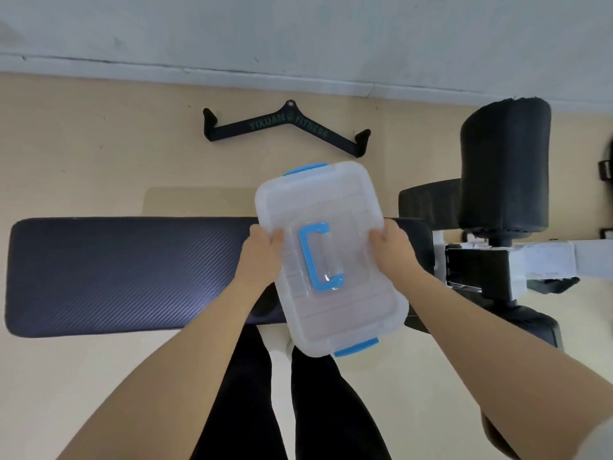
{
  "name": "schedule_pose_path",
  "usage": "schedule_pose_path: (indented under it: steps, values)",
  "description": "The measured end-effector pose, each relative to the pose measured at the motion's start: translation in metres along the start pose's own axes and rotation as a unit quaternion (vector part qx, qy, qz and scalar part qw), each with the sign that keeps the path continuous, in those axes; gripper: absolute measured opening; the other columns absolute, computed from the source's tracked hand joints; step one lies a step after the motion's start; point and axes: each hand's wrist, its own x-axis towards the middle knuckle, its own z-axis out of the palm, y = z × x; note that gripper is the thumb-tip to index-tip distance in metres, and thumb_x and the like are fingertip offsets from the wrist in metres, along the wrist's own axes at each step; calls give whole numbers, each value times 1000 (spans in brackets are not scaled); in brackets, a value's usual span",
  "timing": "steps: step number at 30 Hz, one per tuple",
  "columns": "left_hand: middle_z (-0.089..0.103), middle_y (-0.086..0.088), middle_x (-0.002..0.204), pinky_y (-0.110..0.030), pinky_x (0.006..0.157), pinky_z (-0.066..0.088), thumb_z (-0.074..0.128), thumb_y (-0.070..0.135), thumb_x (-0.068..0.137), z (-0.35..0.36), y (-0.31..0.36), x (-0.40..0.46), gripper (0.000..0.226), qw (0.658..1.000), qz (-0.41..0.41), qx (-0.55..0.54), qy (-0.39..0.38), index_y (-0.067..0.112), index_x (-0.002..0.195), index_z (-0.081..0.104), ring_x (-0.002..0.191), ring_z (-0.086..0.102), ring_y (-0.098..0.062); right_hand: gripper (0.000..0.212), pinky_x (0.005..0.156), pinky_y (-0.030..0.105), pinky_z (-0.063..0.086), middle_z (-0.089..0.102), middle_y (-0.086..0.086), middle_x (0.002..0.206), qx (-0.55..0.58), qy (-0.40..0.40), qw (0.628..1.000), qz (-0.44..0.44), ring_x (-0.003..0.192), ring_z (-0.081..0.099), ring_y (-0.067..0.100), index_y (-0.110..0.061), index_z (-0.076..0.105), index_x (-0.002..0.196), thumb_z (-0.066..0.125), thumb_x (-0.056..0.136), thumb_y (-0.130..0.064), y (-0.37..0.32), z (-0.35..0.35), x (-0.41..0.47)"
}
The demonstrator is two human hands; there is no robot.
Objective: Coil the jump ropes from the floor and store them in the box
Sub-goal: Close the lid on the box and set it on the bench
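A translucent plastic box with a lid, a blue top handle and blue end clips hangs in the air above a dark padded bench. My left hand grips its left long side and my right hand grips its right long side. The lid is on the box. The box looks pale inside, and I cannot tell what it holds. No jump rope shows anywhere on the floor.
A black V-shaped cable bar lies on the beige floor near the wall. To the right stand a black roller pad and the white bench frame. My legs in black trousers are below the box.
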Motion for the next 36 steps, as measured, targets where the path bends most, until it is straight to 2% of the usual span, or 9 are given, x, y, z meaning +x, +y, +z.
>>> schedule_pose_path:
  steps: [4,11,14,17,20,23,29,34,36]
  values:
    - [53,1,98,-31,73,50,42,28,98,-2,-29,-21,32,968,-92,-208,105,7,122,40,88,55,-14,40,91,42,46,52,13,121,-71,-50,983,-163,107,53,31,-19,39,136,36,97,-19,-45,7,11]
    - [61,-10,113,-43,88,53,48,29,97,23,-30,-52,34,794,-292,-528,72,15,129,46,103,61,-28,59,118,37,-3,10,0,158,-251,-45,913,-318,146,1,19,-22,13,149,34,96,-10,-77,26,9]
    - [62,-19,99,-44,96,48,35,44,99,17,-20,-68,47,850,-369,-360,-107,1,113,49,110,58,-38,56,116,37,-9,-4,1,159,-286,-3,895,-342,146,-7,18,-20,3,150,27,100,-24,-54,28,-5]
    - [72,-16,82,-23,63,54,31,42,100,-4,5,-71,55,886,-331,-88,-314,-3,91,61,81,70,-27,61,114,38,-15,-14,1,158,-323,23,888,-326,145,-13,20,-19,-9,149,26,100,-32,-21,25,-12]
    - [71,-15,80,-26,59,48,37,27,100,-10,25,-52,37,976,-65,126,-163,2,87,60,72,62,-24,65,113,40,-16,-18,3,157,-321,75,909,-256,145,-16,22,-16,-15,148,23,100,-39,7,21,-15]
    - [51,-16,133,-37,100,37,36,29,96,-16,20,-23,41,893,278,350,54,8,130,48,122,46,-31,66,115,44,-10,-15,5,157,-277,104,942,-158,145,-12,23,-15,-15,148,20,99,-42,19,24,-15]
    - [-18,-12,156,-33,113,-15,21,51,97,-22,-29,22,71,794,259,549,33,14,149,-10,145,-14,-27,66,117,43,-2,-9,5,158,-179,67,975,-110,146,1,25,-25,-17,147,24,98,-44,28,33,6]
    - [16,-21,154,-46,116,8,32,32,94,-29,-24,16,62,868,304,379,104,-1,146,23,143,17,-36,68,117,49,17,-3,-1,157,3,50,993,-106,145,6,28,-28,-10,148,37,98,-30,37,27,8]
    - [15,-20,155,-47,116,6,51,35,93,-36,-27,15,71,913,177,327,169,1,147,20,142,17,-36,74,111,51,29,10,2,156,125,57,989,-49,140,25,31,-27,-6,149,46,96,-27,38,20,4]
